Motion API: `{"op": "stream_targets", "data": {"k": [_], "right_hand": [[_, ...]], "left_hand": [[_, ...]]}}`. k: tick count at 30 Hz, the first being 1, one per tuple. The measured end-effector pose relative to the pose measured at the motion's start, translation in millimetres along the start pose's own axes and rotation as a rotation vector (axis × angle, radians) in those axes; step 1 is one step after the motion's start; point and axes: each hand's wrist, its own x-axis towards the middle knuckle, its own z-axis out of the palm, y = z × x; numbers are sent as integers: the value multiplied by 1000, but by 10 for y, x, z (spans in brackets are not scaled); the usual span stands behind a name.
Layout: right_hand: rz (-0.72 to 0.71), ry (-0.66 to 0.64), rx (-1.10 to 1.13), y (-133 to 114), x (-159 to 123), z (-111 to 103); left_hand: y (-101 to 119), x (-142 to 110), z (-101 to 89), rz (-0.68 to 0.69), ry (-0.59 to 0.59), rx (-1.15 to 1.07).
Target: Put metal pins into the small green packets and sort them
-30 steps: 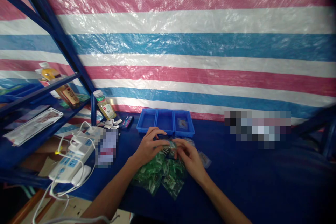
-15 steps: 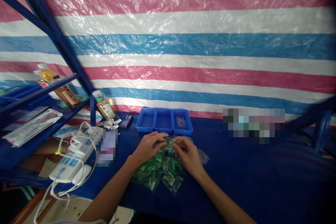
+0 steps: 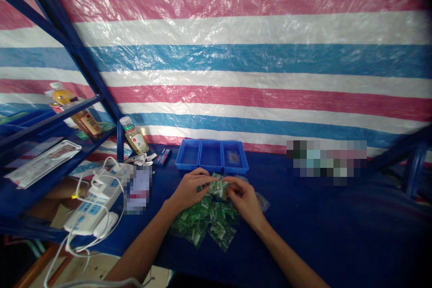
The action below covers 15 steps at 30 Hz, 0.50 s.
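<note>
Along the front edge of the blue-covered bench (image 3: 297,225), just below the three-part blue tray (image 3: 211,155), lies a heap of green plastic packets (image 3: 202,224). Since a moment ago, the left hand (image 3: 188,190) and right hand (image 3: 245,200) have drawn closer together above it, and both now pinch one small green packet (image 3: 218,189) between their fingertips, at the top of the heap.

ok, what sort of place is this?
Probably a makeshift small-parts workbench, maybe home or workshop piecework: bags of small green parts on a blue-covered bench, a three-compartment blue plastic tray, and a striped plastic tarpaulin as backdrop.
</note>
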Motion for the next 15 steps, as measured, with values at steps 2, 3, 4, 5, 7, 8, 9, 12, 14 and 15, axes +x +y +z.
{"op": "stream_targets", "data": {"k": [2,3,4,5,7,8,9,12,14,15], "right_hand": [[-16,-5,-27,20,4,7],[-29,-11,-39,20,5,8],[-49,-19,-52,13,6,7],[-73,-23,-67,0,6,3],[-116,-30,-102,-34,3,-5],[-129,-38,-120,-49,0,-8],[-130,-50,-132,-60,-3,-7],[-63,-90,-108,-63,-16,16],[-4,-86,-27,-53,-24,42],[15,-74,24,-50,-26,53]], "left_hand": [[9,3,-13,-10,-9,3],[15,5,-19,-11,-14,4],[21,7,-23,-8,-18,7],[27,10,-26,-4,-23,12],[36,14,-27,7,-32,28],[39,15,-25,11,-37,34],[40,15,-22,10,-36,35],[41,8,-5,-34,-6,-7],[40,0,7,-78,19,-43],[40,-3,10,-92,26,-54]]}}
